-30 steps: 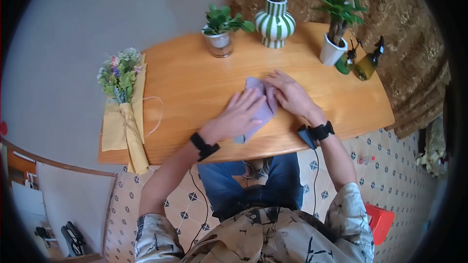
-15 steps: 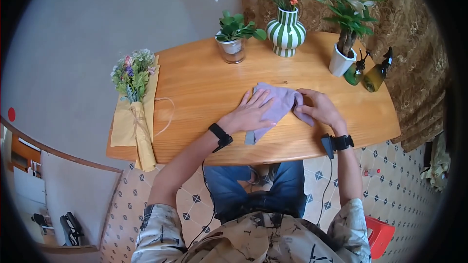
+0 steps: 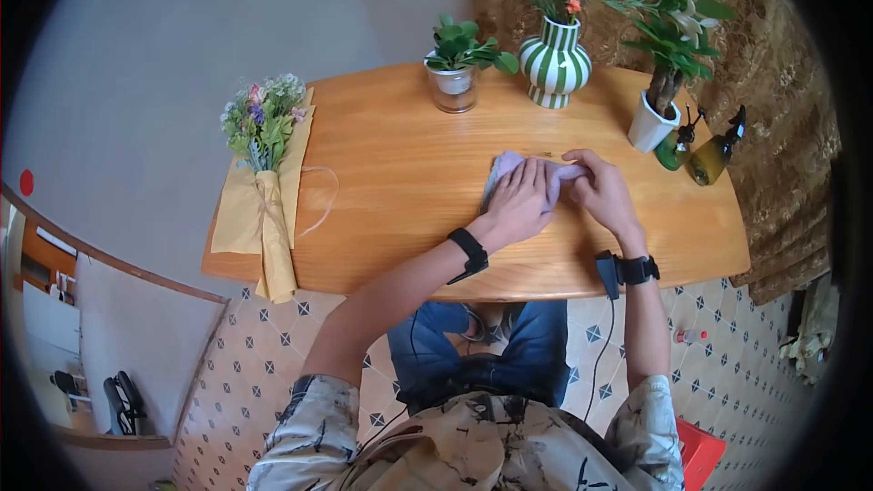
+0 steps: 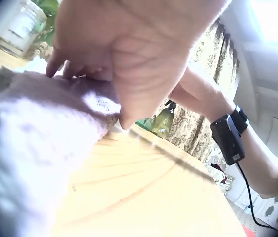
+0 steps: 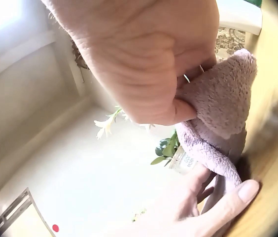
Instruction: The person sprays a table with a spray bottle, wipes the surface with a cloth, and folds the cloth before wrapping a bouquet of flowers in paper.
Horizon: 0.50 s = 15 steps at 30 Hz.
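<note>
A purple cloth (image 3: 506, 164) lies bunched on the wooden table (image 3: 400, 155). My left hand (image 3: 518, 209) rests on it with fingers extended; the left wrist view shows the palm side above the fluffy cloth (image 4: 45, 118). At the cloth's right end, my right hand (image 3: 604, 195) pinches a fold between thumb and fingers. In the right wrist view that hand (image 5: 144, 59) holds the raised fold (image 5: 225, 94), with the left hand (image 5: 203, 212) just beyond it on the cloth.
A wrapped bouquet (image 3: 270, 191) on yellow paper lies at the left. Along the back stand a glass-potted plant (image 3: 453, 86), a striped vase (image 3: 556, 64) and a white-potted plant (image 3: 653, 123). Two spray bottles (image 3: 714, 159) stand at the right edge.
The left hand has shifted right, closer to the right hand, and the cloth is more bunched than half a second ago. The right hand keeps its hold on the right end.
</note>
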### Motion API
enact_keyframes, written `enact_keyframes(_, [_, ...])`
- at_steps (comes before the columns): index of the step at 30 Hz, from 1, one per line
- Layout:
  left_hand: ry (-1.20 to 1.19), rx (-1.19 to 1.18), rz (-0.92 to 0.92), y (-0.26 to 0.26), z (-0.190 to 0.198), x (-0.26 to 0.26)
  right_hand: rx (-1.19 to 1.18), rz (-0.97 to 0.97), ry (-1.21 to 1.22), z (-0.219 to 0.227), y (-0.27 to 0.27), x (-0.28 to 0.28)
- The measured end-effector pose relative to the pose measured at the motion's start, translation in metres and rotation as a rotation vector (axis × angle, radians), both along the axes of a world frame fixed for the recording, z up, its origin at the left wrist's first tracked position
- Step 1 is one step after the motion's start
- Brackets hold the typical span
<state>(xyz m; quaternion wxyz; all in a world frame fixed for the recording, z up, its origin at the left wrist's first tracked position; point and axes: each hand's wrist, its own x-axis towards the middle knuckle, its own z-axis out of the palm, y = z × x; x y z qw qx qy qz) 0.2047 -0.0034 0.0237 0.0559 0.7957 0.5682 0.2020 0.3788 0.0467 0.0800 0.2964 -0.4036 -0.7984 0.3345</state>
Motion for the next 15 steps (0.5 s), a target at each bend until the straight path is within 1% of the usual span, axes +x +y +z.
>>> enact_keyframes(2, [-0.058,0.122,0.003,0.002,0.001,0.004,-0.088,-0.018,0.070,0.013,-0.008,-0.001])
enact_keyframes(3, [-0.099,0.155,0.026,0.004,0.005,0.005,-0.088,-0.010,0.068,0.013,-0.008,-0.002])
enact_keyframes(4, [-0.100,0.155,0.034,0.002,0.007,0.004,-0.026,0.010,0.126,0.012,-0.007,-0.001])
enact_keyframes(5, [-0.180,0.154,0.040,0.000,0.010,0.004,0.035,0.030,0.184,0.011,-0.006,0.000])
enact_keyframes(6, [-0.258,0.155,0.045,-0.003,0.019,0.004,0.036,0.036,0.183,0.013,-0.005,0.000])
enact_keyframes(7, [-0.256,0.156,0.049,-0.006,0.031,0.003,0.112,0.032,0.211,0.016,-0.005,0.000])
enact_keyframes(8, [-0.348,0.054,0.078,-0.009,0.042,0.001,0.187,0.026,0.240,0.020,-0.006,0.001])
enact_keyframes(9, [-0.440,-0.050,0.107,-0.010,0.047,-0.003,0.186,0.028,0.240,0.025,-0.008,0.001])
enact_keyframes(10, [-0.441,-0.051,0.108,-0.009,0.048,-0.007,0.175,0.028,0.232,0.031,-0.011,0.000])
enact_keyframes(12, [-0.521,0.064,0.105,-0.003,0.053,-0.016,0.164,0.026,0.225,0.042,-0.013,-0.002])
enact_keyframes(14, [-0.510,0.051,0.122,-0.004,0.071,-0.025,0.229,0.020,0.217,0.050,-0.016,-0.006])
enact_keyframes(15, [-0.569,0.025,0.140,-0.003,0.078,-0.029,0.228,0.020,0.217,0.055,-0.019,-0.008])
